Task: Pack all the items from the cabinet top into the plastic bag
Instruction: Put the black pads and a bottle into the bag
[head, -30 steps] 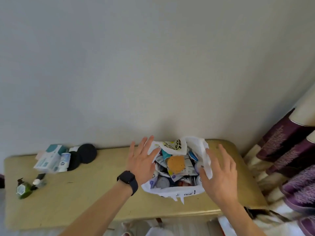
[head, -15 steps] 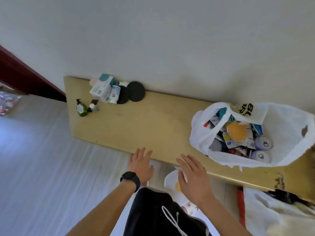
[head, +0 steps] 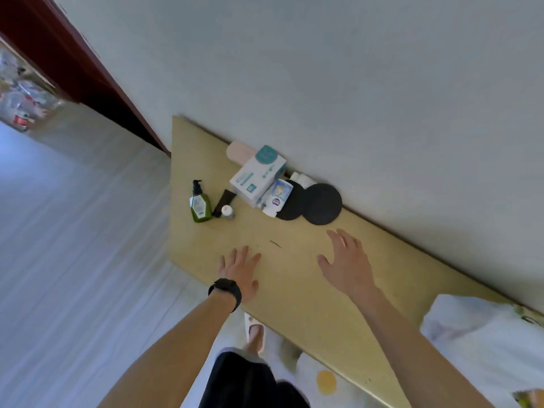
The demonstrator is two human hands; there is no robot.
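Lying clustered by the wall above centre frame, the items (head: 257, 178) are faced by open, empty hands, the right hand (head: 344, 260) nearest the black discs (head: 322, 203), the left hand (head: 238, 272) below the green bottle (head: 200, 205), the plastic bag (head: 485, 348) seen lower right.

We find a green pump bottle (head: 200, 206), a teal-and-white box (head: 257, 175) and black discs (head: 322, 204) clustered far left on the bench (head: 294, 290), with the white plastic bag (head: 485, 343) near right.

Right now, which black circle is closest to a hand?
The fully visible black disc, nearest the right hand; the other disc is partly covered by a white tube.
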